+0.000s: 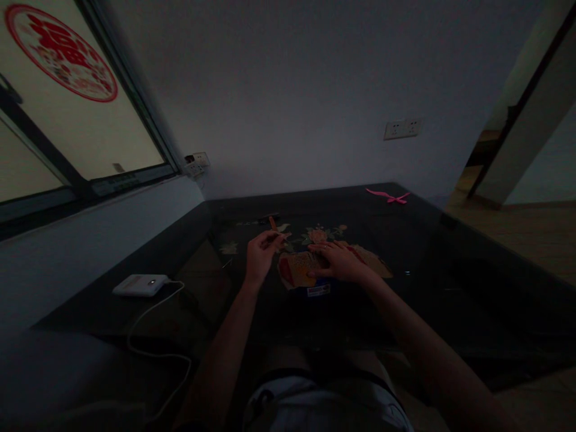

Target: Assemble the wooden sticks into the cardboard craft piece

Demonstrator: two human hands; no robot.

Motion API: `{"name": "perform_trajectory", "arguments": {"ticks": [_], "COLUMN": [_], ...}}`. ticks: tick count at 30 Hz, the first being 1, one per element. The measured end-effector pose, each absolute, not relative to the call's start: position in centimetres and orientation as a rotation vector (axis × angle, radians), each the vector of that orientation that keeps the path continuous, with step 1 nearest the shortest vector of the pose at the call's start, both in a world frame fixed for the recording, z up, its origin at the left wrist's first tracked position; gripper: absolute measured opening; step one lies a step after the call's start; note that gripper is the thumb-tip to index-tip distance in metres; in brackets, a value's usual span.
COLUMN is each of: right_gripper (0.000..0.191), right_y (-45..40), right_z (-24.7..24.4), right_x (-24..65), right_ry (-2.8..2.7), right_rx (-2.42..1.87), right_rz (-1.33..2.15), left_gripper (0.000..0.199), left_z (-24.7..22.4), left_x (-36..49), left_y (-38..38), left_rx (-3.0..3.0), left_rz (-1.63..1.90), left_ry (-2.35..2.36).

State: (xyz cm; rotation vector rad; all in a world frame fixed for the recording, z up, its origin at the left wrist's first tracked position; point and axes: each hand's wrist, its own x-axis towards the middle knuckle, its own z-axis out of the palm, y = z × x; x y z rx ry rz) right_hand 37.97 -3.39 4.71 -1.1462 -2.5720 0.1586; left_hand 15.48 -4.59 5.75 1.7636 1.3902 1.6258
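A torn or cut piece of printed cardboard (297, 267), brown with red, yellow and blue areas, lies on the dark table in front of me. My right hand (339, 261) rests on it, fingers spread out over its top. Just beyond the cardboard's left end, my left hand (262, 255) is closed in a pinch; what sits between its fingertips is too dark and small to make out. An orange-brown stick-like thing (272, 222) shows right behind the left fingers, and I cannot tell whether they touch it. Near it lies a dark slim object (265, 218).
The dark, glossy table (432, 312) has a flower pattern (318, 234) at its middle. A white power bank (141, 285) with a white cable (143, 315) lies at the left. A pink ribbon-like strip (391, 197) lies at the far right. A wall stands behind, a window at left.
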Motion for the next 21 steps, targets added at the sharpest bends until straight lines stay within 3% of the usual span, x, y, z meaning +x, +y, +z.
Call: {"name": "perform_trajectory", "arguments": {"ticks": [5, 10, 15, 21], "right_gripper": [0.078, 0.075, 0.07, 0.075], "right_y": [-3.5, -3.5, -3.2, -2.7], "right_z": [4.9, 4.8, 4.5, 4.0], "right_x": [37.9, 38.0, 38.3, 38.5], "right_ry": [-2.576, -2.562, -2.57, -2.573], "right_rx": [-1.167, -1.182, -1.171, -1.165], "right_rz": [0.179, 0.192, 0.189, 0.148], "left_gripper": [0.021, 0.022, 0.018, 0.02], "left_z": [2.9, -1.0, -2.8, -3.7], "left_x": [6.1, -2.9, -4.9, -4.8], "left_y": [-2.2, -2.1, -1.7, -1.0], "left_rx": [1.739, 1.718, 1.753, 1.766], "left_rz": [1.672, 1.39, 1.112, 1.041], "left_ry": [1.832, 2.299, 2.376, 2.329]}}
